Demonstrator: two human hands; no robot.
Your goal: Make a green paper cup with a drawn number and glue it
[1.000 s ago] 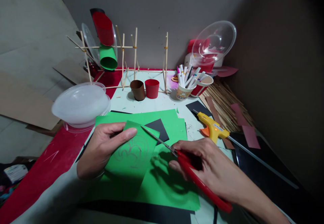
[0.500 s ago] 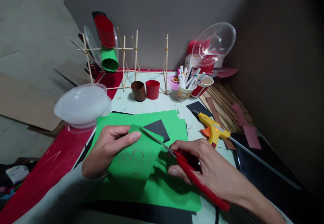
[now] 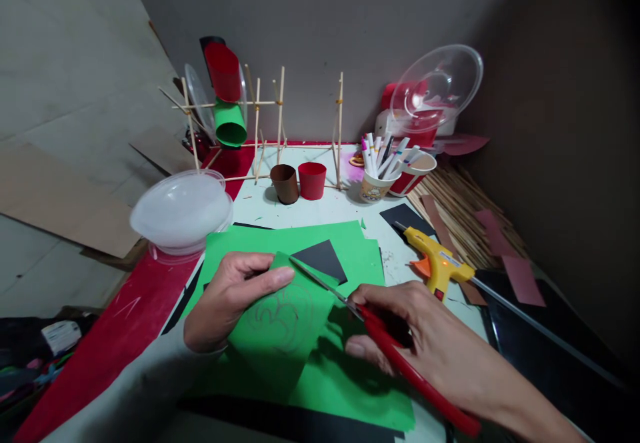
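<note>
My left hand (image 3: 240, 296) pinches the upper left corner of a green paper piece (image 3: 280, 323) that has curved pencil lines drawn on it. My right hand (image 3: 405, 326) grips red-handled scissors (image 3: 400, 356), whose blades lie along the top edge of that paper, their tips close to my left thumb. A narrow green strip stands off along the blades. Beneath both hands are larger green sheets (image 3: 360, 389), with a black paper piece (image 3: 323, 259) lying on them just beyond the scissors.
A yellow glue gun (image 3: 443, 269) lies right of my right hand. Behind stand a brown paper cup (image 3: 285, 184), a red paper cup (image 3: 313, 181), a cup of markers (image 3: 376, 188) and a stick frame (image 3: 281, 116). Clear plastic lids (image 3: 183, 209) sit at left, wooden sticks (image 3: 465, 206) at right.
The whole view has shifted, so everything appears a little further right and slightly lower. Both hands keep their hold on the green paper and scissors; the blades look about as closed as before.
</note>
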